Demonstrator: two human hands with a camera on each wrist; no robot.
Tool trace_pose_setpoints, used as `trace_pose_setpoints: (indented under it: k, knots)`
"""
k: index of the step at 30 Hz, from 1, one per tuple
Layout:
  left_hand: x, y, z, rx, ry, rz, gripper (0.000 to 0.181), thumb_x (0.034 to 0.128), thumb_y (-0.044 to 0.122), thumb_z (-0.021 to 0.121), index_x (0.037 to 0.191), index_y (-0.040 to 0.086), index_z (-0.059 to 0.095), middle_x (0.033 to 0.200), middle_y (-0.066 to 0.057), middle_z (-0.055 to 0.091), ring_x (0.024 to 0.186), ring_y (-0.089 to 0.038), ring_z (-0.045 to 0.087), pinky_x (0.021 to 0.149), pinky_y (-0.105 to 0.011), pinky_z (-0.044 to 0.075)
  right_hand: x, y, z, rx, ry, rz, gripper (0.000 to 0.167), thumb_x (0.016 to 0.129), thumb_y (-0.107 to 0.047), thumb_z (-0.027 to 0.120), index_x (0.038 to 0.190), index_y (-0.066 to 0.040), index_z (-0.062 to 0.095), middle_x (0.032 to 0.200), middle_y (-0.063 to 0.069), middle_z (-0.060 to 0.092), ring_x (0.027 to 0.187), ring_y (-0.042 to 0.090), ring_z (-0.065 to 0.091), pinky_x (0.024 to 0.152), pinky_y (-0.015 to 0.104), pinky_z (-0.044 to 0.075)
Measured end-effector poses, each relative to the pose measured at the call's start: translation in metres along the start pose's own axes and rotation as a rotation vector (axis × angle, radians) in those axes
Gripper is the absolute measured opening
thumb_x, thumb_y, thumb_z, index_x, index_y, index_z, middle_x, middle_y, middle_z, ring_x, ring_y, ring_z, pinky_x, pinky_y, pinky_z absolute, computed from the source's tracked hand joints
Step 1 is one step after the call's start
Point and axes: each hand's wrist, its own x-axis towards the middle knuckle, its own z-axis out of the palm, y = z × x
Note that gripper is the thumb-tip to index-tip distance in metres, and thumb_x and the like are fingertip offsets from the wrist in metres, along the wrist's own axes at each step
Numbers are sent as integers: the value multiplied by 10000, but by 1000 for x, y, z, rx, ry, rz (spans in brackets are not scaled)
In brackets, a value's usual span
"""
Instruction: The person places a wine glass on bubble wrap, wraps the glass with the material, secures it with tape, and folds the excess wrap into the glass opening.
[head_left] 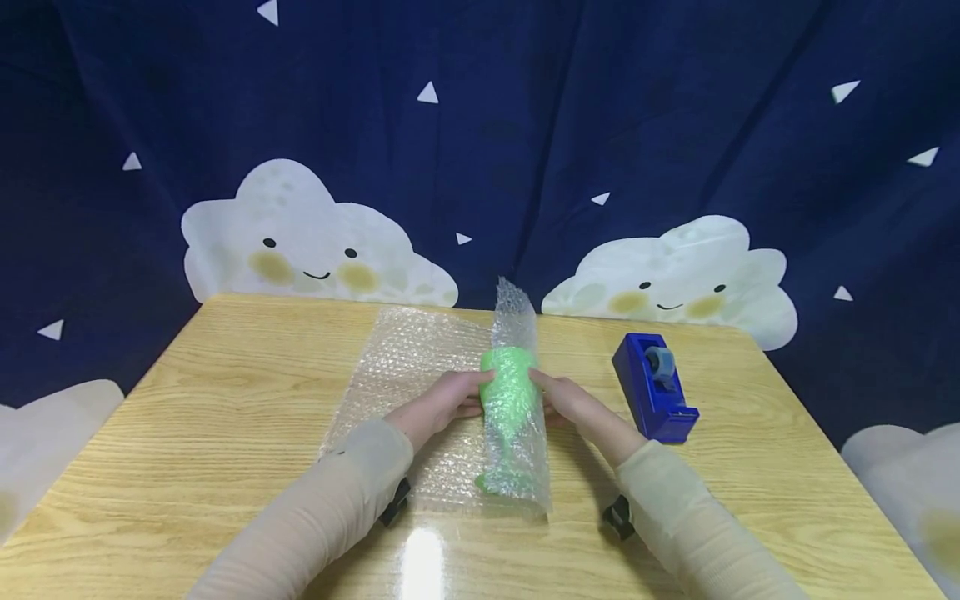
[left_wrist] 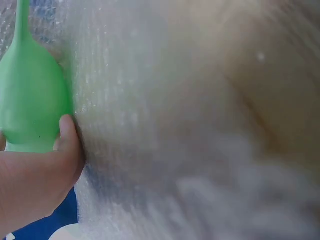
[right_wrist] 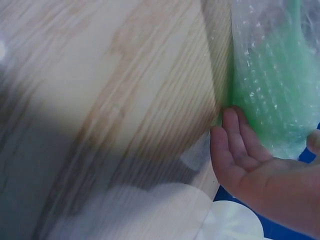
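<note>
L hand & R hand hold the grn goblet from either side, bubble wrap spread to its L and draped over it! Blue tape disp. at R on wood tbl, navy cloud-print backdrop behind.

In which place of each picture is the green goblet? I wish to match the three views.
Head: the green goblet is just right of centre, between the left hand and right hand.
Left wrist: upper left, cut off by the frame.
Right wrist: upper right, also cut off.
Shared landmark: bubble wrap, right of it in the left wrist view, over it in the right wrist view.
</note>
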Motion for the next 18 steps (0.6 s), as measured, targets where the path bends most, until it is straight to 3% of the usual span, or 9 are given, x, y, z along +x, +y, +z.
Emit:
trace_pose_setpoints:
  k: [6,11,14,18]
  knots:
    - [0,-3,2,-55,0,11,416,923,234,545,1204,-73,549,1154,-210,624,884,-166,613,953,-346,493,2,-2,0,15,-16,26,710,970,-506,329,1333,97,415,1230,249,587,1083,311,611,945,420,492]
    - [-1,-1,1,-69,-44,14,372,938,203,524,1192,-67,556,1118,-177,635,862,-139,612,961,-338,488,2,-6,4,-17,-38,33,730,943,-529,368,1350,76,409,1280,244,547,1137,346,572,965,449,470]
    - [-1,1,-1,-53,-74,21,350,950,177,493,1191,-71,547,1115,-162,623,898,-152,607,981,-357,474,1,-8,8,-28,-8,39,752,923,-536,396,1351,82,401,1301,252,521,1142,354,558,943,446,481]
    - [-2,5,-3,-20,-60,-2,325,938,151,452,1163,-65,543,1022,-122,598,872,-167,577,964,-361,485,0,-11,14,-22,54,45,795,894,-552,441,1349,97,389,1324,248,492,1130,337,549,924,428,491]
